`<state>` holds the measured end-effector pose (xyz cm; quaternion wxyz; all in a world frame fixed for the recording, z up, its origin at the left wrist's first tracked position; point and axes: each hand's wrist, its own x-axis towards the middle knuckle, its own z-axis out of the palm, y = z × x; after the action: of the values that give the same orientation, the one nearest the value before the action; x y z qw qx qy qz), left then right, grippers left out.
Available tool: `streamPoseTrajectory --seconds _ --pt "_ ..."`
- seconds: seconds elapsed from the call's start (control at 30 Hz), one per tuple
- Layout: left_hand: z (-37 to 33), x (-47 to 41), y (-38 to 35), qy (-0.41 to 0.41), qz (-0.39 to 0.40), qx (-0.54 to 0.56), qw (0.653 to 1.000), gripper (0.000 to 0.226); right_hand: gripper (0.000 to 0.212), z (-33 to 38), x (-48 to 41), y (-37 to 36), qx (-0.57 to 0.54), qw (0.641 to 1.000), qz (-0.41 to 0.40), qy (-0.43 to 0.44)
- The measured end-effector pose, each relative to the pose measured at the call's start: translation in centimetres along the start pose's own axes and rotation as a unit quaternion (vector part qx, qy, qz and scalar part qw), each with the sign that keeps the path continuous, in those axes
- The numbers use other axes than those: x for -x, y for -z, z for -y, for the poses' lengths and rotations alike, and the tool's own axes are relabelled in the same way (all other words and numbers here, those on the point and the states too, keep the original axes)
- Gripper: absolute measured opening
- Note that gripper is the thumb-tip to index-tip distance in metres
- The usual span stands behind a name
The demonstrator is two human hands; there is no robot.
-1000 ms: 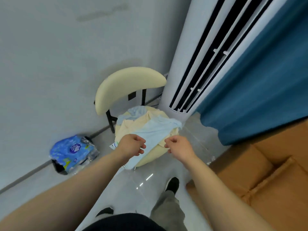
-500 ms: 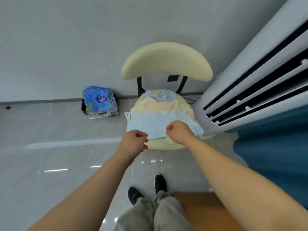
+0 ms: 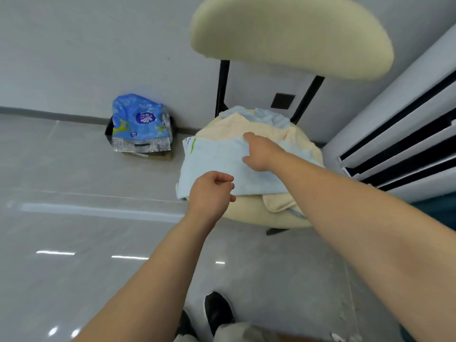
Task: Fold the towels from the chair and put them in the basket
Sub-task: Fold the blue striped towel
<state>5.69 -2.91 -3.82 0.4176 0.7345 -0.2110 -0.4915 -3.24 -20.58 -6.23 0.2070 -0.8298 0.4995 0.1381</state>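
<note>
A light blue towel (image 3: 217, 164) lies spread over the front of a cream chair (image 3: 256, 214). Under it lies a cream towel (image 3: 229, 127), and another blue towel (image 3: 269, 116) is bunched at the back of the seat. My left hand (image 3: 212, 191) is a closed fist at the blue towel's near edge and seems to grip it. My right hand (image 3: 261, 153) reaches across the towel, with its fingers on the far edge. No basket is in view.
A blue plastic package (image 3: 138, 124) sits on the floor against the wall, left of the chair. A tall white air conditioner (image 3: 407, 134) stands close on the right. My shoes (image 3: 217, 309) are on the grey tile floor in front of the chair.
My view has moved closer to the chair. My right hand has gone from the towel's near edge to its far edge. My left hand stays at the near edge.
</note>
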Motion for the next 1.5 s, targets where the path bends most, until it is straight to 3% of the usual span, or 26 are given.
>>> streamPoseTrajectory --seconds 0.07,0.17,0.27,0.37,0.5,0.6,0.87,1.1,1.27,1.5 --pt "2.4 0.0 -0.7 -0.014 -0.013 0.009 1.000 0.014 0.063 -0.7 -0.7 -1.4 0.033 0.999 -0.022 0.013" --pt "5.1 0.9 -1.5 -0.034 -0.034 0.012 0.999 0.014 0.043 -1.2 -0.5 -1.9 0.067 0.991 -0.109 0.027" --pt "6.8 3.2 -2.2 -0.067 -0.065 0.007 0.996 0.014 0.031 -1.0 2.0 -1.3 0.114 0.985 -0.129 0.014" --pt "8.0 7.1 -2.8 -0.108 -0.102 -0.017 0.989 0.015 0.040 -1.2 6.7 0.1 0.138 0.977 -0.161 0.026" --pt "7.9 13.4 -3.3 -0.123 -0.161 -0.057 0.978 0.019 0.019 -1.5 15.1 3.1 0.159 0.955 -0.245 0.054" --pt "6.7 18.2 -3.8 -0.149 -0.191 -0.095 0.966 0.019 0.020 -1.6 21.0 5.5 0.176 0.934 -0.301 0.082" --pt "3.7 26.7 -4.7 -0.243 -0.264 -0.145 0.922 0.031 0.007 -1.6 32.7 10.3 0.083 0.885 -0.422 0.178" --pt "4.5 30.2 -5.1 -0.286 -0.232 -0.130 0.921 0.060 0.016 1.4 38.4 9.3 -0.029 0.870 -0.431 0.239" --pt "7.1 30.4 -4.3 -0.298 -0.213 -0.120 0.923 0.054 0.019 5.0 39.0 6.8 -0.076 0.875 -0.396 0.268" --pt "12.7 27.3 0.6 -0.237 -0.245 -0.107 0.934 0.035 0.022 9.3 35.6 1.3 -0.118 0.899 -0.348 0.240"
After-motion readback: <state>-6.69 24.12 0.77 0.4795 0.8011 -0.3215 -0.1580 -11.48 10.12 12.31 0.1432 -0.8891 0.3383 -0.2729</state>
